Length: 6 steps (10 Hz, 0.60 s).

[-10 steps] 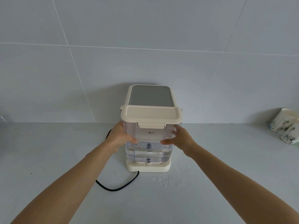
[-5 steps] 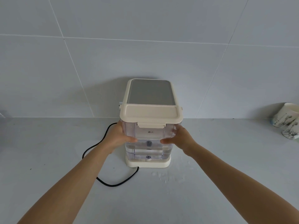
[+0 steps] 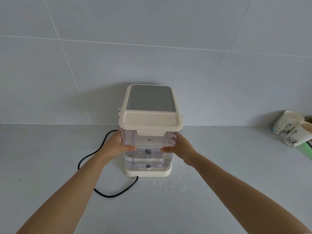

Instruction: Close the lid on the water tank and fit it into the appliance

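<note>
A clear plastic water tank (image 3: 149, 144) with a cream lid (image 3: 150, 122) shut on top stands upright on the cream base (image 3: 148, 172) of the appliance (image 3: 150, 98), in front of its grey-topped body. Water fills the tank's lower part. My left hand (image 3: 116, 147) grips the tank's left side, thumb on its front. On the right side my right hand (image 3: 179, 148) holds it the same way.
A black power cord (image 3: 108, 194) loops on the grey counter left of the appliance. Water drops (image 3: 166, 186) lie in front of the base. Two patterned paper cups (image 3: 290, 130) lean at the far right. A tiled wall rises right behind the appliance.
The tank has sunk slightly lower onto the base while both hands keep their grip. The camera view has tilted a little.
</note>
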Motion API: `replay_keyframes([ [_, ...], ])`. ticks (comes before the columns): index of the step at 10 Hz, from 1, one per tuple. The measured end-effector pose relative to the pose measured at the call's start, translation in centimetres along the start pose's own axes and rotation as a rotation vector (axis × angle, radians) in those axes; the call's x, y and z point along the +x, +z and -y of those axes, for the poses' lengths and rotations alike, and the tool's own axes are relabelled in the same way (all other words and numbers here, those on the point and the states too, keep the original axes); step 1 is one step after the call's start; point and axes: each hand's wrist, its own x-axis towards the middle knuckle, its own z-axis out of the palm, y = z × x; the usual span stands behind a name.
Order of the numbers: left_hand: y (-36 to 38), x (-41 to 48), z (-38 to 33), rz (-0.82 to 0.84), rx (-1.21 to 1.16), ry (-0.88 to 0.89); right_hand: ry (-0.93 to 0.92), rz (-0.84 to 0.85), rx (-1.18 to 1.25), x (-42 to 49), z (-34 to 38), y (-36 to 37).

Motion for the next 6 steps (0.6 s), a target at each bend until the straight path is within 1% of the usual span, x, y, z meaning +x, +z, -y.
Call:
replay_keyframes([
  [1, 0.1, 0.2, 0.3, 0.010, -0.024, 0.000, 0.008, 0.006, -0.017, 0.0, 0.1, 0.0],
  [3, -0.1, -0.4, 0.2, 0.022, -0.005, -0.027, -0.036, 0.028, -0.109, -0.9, 0.4, -0.1],
  [4, 0.7, -1.5, 0.1, -0.006, -0.005, -0.030, -0.056, 0.037, -0.213, -1.8, 0.7, 0.0],
  [5, 1.6, -2.8, 0.3, -0.076, -0.005, 0.012, -0.092, 0.011, -0.324, -2.4, 0.9, -0.1],
  [6, 1.8, -4.0, 0.1, -0.132, -0.039, 0.062, -0.110, -0.014, -0.362, -3.6, 1.7, -1.1],
])
